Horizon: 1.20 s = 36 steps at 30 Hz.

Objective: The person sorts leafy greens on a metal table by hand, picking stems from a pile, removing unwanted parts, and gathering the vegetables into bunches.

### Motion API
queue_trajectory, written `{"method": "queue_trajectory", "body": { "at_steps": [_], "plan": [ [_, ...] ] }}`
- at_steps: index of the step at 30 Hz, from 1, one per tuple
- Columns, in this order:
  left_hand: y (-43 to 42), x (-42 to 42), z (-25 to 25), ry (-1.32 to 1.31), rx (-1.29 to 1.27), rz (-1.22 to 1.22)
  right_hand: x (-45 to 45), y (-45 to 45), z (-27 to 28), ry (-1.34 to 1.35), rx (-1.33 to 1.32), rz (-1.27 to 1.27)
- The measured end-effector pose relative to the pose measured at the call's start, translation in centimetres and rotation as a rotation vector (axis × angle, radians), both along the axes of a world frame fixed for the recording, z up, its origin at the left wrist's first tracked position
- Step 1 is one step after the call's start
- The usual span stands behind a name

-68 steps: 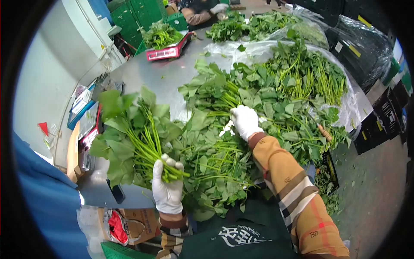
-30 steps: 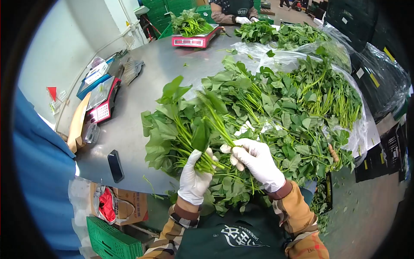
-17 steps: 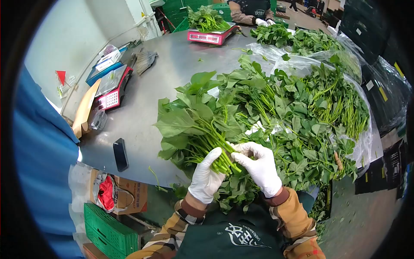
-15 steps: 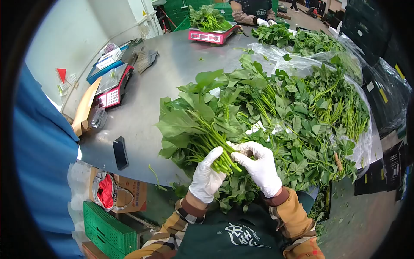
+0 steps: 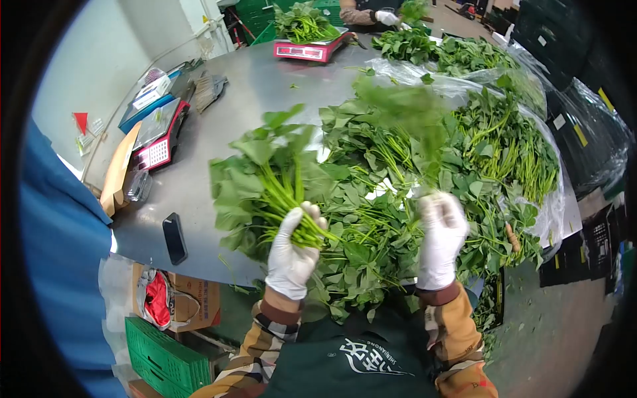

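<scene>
My left hand (image 5: 292, 255), in a white glove, is wrapped round the stems of a thick bunch of leafy greens (image 5: 262, 182), whose leaves point up and away. To its right, my right hand (image 5: 441, 235), also gloved and slightly blurred, pinches a smaller sprig of greens (image 5: 428, 142) smeared by motion. Beneath and beyond both hands spreads a large heap of loose greens (image 5: 361, 232). Further right, stems lie together in a pile (image 5: 517, 156) on clear plastic sheeting (image 5: 554, 215).
A metal table (image 5: 245, 93) carries a red scale (image 5: 308, 50) with greens, another scale (image 5: 159, 142), a phone (image 5: 174, 239) and a brush (image 5: 209, 91). Across it a co-worker's gloved hand (image 5: 387, 18) shows. Green crates (image 5: 162, 358) and a cardboard box (image 5: 199, 302) stand lower left.
My hands have moved apart. The right one has left the bunch and gone right, now with a sprig in it. My left hand has shifted slightly left with its bunch. The co-worker's greens are raised.
</scene>
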<state>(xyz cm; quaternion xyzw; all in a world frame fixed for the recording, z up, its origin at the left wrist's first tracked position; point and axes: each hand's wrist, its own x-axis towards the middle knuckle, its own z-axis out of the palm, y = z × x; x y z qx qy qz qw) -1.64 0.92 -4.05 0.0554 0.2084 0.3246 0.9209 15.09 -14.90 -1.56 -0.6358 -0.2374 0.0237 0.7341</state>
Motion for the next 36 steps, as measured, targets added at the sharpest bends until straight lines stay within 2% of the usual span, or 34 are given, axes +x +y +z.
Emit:
{"method": "queue_trajectory", "body": {
  "at_steps": [4, 5, 6, 8, 10, 13, 14, 17, 18, 20, 22, 23, 24, 26, 27, 28, 30, 34, 36],
  "plan": [
    [1.0, -0.1, -1.3, -0.013, 0.032, 0.034, 3.4, -1.9, 1.4, 0.247, 0.542, -0.279],
    [0.8, 0.2, -1.6, 0.004, 0.023, 0.036, 3.8, -2.0, 0.6, 0.237, 0.47, -0.216],
    [0.7, 0.4, -2.0, 0.024, 0.016, 0.037, 4.6, -2.3, -0.5, 0.339, 0.393, -0.084],
    [0.4, 0.8, -2.7, 0.014, 0.06, -0.035, 4.8, -1.5, -1.7, 0.253, -0.043, 0.108],
    [0.0, 0.8, -2.3, 0.013, 0.086, -0.069, 6.7, 0.5, -4.5, 0.234, -0.25, 0.237],
    [0.1, 0.1, -1.9, 0.025, 0.06, -0.046, 9.6, 3.9, -9.1, 0.112, -0.215, 0.212],
    [0.3, -0.1, -1.8, 0.028, 0.055, -0.031, 11.3, 4.9, -11.4, -0.035, -0.324, 0.134],
    [0.5, -0.7, -1.5, 0.049, 0.053, 0.003, 12.3, 6.6, -12.3, -0.32, -0.861, -0.082],
    [0.5, -0.8, -1.5, 0.046, 0.05, -0.006, 12.0, 6.7, -11.1, -0.35, -1.016, -0.016],
    [0.6, -1.1, -1.5, 0.044, 0.045, -0.023, 12.7, 6.9, -10.9, -0.297, -1.069, 0.07],
    [0.8, -1.2, -1.3, 0.044, 0.045, -0.04, 12.0, 6.6, -9.4, -0.243, -0.698, 0.106],
    [0.9, -1.2, -1.5, 0.051, 0.044, -0.033, 11.1, 6.6, -8.3, 0.079, -0.284, 0.237],
    [0.8, -1.2, -1.7, 0.059, 0.038, -0.025, 9.9, 6.0, -5.9, 0.18, -0.156, 0.323],
    [0.8, -0.7, -1.8, 0.085, 0.007, 0.03, 9.0, 4.3, -3.5, 0.116, -0.324, 0.509],
    [1.0, -0.7, -1.9, 0.071, 0.003, 0.015, 9.2, 3.6, -3.6, 0.07, -0.531, 0.615],
    [1.1, -0.7, -2.1, 0.057, 0.002, -0.002, 9.1, 3.0, -2.8, -0.094, -0.757, 0.663],
    [1.3, -1.1, -2.3, 0.064, 0.016, -0.011, 10.3, 2.8, -4.0, -0.161, -0.839, 0.674],
    [0.8, -1.1, -1.2, 0.045, -0.005, 0.044, 14.6, 5.1, -8.7, -0.017, -0.723, 0.186],
    [0.8, -1.5, -1.1, 0.024, 0.001, 0.03, 14.7, 6.2, -9.6, -0.288, -0.862, -0.053]
  ]
}}
